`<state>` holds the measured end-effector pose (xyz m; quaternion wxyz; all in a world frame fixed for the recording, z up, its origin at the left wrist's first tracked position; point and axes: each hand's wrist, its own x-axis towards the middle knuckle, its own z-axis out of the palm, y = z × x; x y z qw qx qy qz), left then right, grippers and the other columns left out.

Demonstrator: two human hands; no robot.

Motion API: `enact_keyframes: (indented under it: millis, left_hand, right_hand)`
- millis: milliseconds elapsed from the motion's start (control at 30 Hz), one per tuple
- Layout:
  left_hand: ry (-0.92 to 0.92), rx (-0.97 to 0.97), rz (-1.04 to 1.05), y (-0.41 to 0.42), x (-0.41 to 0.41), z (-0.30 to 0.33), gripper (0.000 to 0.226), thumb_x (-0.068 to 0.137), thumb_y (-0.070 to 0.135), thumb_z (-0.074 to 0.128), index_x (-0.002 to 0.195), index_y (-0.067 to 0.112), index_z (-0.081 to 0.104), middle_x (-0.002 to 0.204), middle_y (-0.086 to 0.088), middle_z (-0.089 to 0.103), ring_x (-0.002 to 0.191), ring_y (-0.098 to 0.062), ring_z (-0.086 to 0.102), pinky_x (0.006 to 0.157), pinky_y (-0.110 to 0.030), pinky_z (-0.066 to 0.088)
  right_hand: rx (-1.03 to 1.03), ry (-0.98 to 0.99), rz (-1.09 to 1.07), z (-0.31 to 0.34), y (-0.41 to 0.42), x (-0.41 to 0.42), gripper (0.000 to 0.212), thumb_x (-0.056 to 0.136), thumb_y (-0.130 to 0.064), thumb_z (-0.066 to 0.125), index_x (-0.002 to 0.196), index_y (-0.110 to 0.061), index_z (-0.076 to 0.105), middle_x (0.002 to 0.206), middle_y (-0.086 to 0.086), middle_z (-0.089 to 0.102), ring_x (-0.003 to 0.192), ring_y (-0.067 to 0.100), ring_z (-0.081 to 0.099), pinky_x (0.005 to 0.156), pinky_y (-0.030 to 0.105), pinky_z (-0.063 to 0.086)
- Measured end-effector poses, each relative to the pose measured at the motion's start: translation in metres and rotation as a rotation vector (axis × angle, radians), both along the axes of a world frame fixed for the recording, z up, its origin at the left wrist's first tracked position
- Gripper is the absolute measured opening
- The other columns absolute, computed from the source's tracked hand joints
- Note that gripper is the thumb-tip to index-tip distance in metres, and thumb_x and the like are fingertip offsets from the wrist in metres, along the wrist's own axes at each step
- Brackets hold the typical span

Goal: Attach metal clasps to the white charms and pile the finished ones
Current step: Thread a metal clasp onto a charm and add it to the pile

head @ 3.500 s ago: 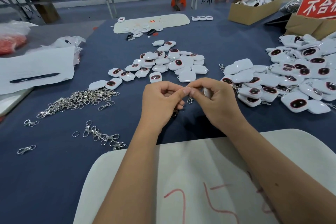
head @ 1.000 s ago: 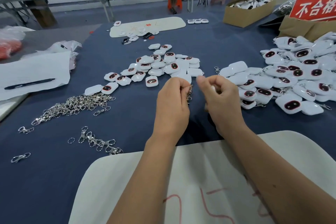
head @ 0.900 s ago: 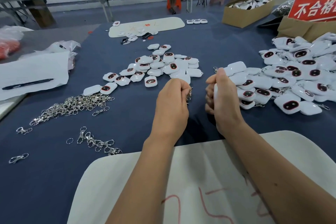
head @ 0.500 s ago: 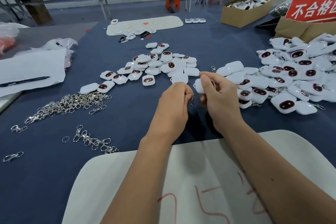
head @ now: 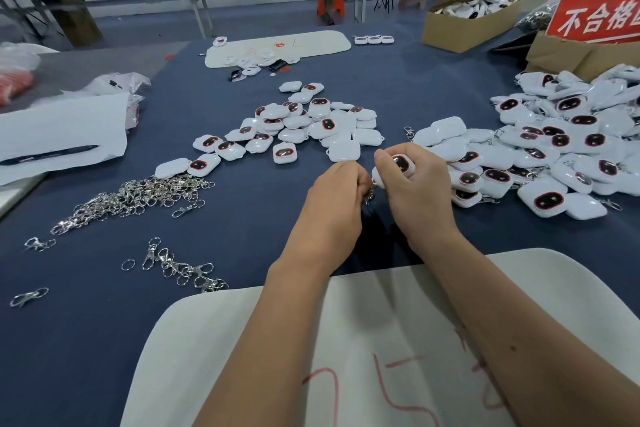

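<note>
The right hand grips a white charm, fingers curled round it, its dark oval face up. Just left of it, the left hand is curled, pinching a metal clasp that dangles between the two hands, above the blue desk. Whether clasp and charm are joined I cannot tell. Beyond the hands lies a loose spread of charms; right of the right hand, a bigger pile, some with clasps showing. Well left of the left hand sits a heap of clasps, a few strays nearer. Both forearms cross a white board.
</note>
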<state>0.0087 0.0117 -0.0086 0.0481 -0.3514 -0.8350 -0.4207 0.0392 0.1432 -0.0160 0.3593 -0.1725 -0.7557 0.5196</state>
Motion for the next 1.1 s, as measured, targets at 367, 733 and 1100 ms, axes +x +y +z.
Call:
enact_keyframes:
  millis: [367, 733, 1100]
  left_hand:
    - [-0.011, -0.087, 0.038, 0.002, 0.004, 0.002, 0.028, 0.082, -0.006, 0.039, 0.083, 0.021, 0.044, 0.089, 0.001, 0.052, 0.076, -0.021, 0.043, 0.068, -0.042, 0.045]
    - [0.011, -0.052, 0.058, 0.003, 0.003, 0.001, 0.019, 0.09, -0.003, 0.046, 0.088, 0.013, 0.055, 0.087, -0.002, 0.061, 0.081, -0.027, 0.053, 0.072, -0.049, 0.048]
    - [-0.295, 0.423, -0.016, 0.004, -0.005, 0.0, 0.024, 0.09, -0.005, 0.066, 0.089, 0.018, 0.075, 0.081, 0.009, 0.074, 0.074, -0.009, 0.068, 0.076, -0.021, 0.056]
  right_hand:
    - [0.107, -0.085, 0.007, 0.007, -0.006, 0.004, 0.017, 0.098, -0.01, 0.058, 0.082, -0.004, 0.06, 0.069, -0.003, 0.06, 0.063, 0.01, 0.049, 0.065, 0.028, 0.04]
    - [0.204, -0.107, -0.065, 0.004, -0.007, 0.005, 0.018, 0.096, -0.011, 0.057, 0.079, -0.006, 0.059, 0.066, -0.006, 0.061, 0.062, 0.009, 0.053, 0.064, 0.029, 0.038]
    - [-0.396, -0.024, 0.078, 0.009, -0.001, 0.004, 0.019, 0.088, -0.018, 0.06, 0.069, -0.018, 0.062, 0.056, -0.004, 0.051, 0.051, 0.016, 0.043, 0.051, 0.026, 0.033]
